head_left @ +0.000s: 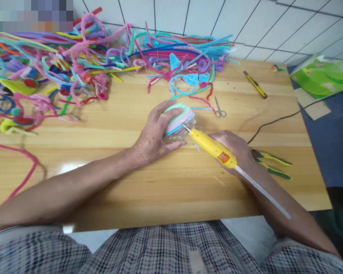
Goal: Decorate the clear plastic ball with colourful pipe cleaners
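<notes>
My left hand (151,131) grips a rounded piece (178,116) wrapped in pastel green, pink and blue pipe cleaner rows, with a clear part showing along its lower side. A yellow glue gun (210,144) is in my right hand (233,146), its fingers closed around the handle. The metal nozzle points up and left, at the blue lower edge of the pastel piece; whether it touches cannot be made out. From the back of the gun a long clear glue stick (263,192) sticks out over my right forearm.
Small scissors (220,110) lie beyond the pastel piece, a yellow utility knife (255,84) farther right. Green-yellow pliers (271,163) rest beside my right wrist. Colourful pipe cleaners (82,68) heap along the back left. A black cord (288,114) crosses the right edge near a green bag (321,78).
</notes>
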`<act>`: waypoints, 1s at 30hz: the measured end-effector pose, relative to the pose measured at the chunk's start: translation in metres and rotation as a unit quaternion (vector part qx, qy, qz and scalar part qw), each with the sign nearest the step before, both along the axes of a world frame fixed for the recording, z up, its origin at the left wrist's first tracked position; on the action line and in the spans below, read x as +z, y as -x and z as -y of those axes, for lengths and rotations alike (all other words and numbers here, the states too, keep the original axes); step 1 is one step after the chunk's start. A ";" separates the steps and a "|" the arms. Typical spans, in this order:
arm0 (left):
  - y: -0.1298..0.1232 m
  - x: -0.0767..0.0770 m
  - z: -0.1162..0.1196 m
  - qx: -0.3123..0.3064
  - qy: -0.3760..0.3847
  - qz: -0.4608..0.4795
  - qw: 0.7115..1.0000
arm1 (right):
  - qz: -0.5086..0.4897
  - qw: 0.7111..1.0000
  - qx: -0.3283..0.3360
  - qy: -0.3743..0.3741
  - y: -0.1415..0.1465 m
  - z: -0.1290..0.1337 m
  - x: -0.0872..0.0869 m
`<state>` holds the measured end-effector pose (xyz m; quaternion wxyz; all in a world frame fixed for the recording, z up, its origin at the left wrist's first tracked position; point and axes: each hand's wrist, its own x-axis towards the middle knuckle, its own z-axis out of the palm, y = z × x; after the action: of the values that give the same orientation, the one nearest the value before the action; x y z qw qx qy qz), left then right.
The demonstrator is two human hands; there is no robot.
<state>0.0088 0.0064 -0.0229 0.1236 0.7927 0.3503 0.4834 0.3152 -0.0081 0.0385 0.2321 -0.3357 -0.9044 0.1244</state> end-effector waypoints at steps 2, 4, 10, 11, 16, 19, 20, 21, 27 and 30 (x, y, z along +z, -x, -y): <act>0.001 -0.002 -0.001 -0.006 0.014 0.009 1.000 | 0.008 1.000 -0.004 -0.004 -0.002 -0.001 -0.001; 0.002 -0.003 -0.001 -0.009 0.031 0.008 0.999 | 0.015 1.000 -0.009 -0.003 -0.005 -0.002 -0.002; 0.002 -0.001 0.000 -0.009 0.043 0.001 0.999 | 0.034 0.999 -0.014 0.013 -0.007 -0.004 -0.003; 0.002 -0.001 0.001 -0.009 0.042 0.005 0.999 | 0.039 0.999 -0.016 0.016 -0.006 -0.004 -0.002; 0.000 -0.002 0.001 -0.017 0.036 0.018 0.999 | 0.046 0.999 -0.016 0.007 -0.001 -0.003 0.001; 0.001 -0.003 0.000 -0.014 0.039 0.014 0.999 | 0.033 0.999 -0.004 -0.010 0.000 -0.002 0.001; 0.001 -0.003 0.000 -0.012 0.041 0.013 0.999 | 0.030 0.999 -0.002 -0.013 -0.001 -0.001 0.000; 0.001 -0.003 0.000 -0.011 0.041 0.012 0.999 | 0.028 1.000 -0.004 -0.013 -0.002 -0.001 0.000; 0.003 -0.002 -0.001 -0.009 0.026 -0.001 1.000 | 0.022 1.000 0.004 -0.010 -0.007 -0.002 -0.001; 0.002 -0.003 -0.001 -0.004 0.037 -0.005 0.999 | 0.019 1.000 0.006 -0.001 -0.006 -0.003 0.000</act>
<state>0.0065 0.0069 -0.0255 0.1529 0.7910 0.3656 0.4661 0.3214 -0.0054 0.0380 0.2144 -0.3320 -0.9109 0.1190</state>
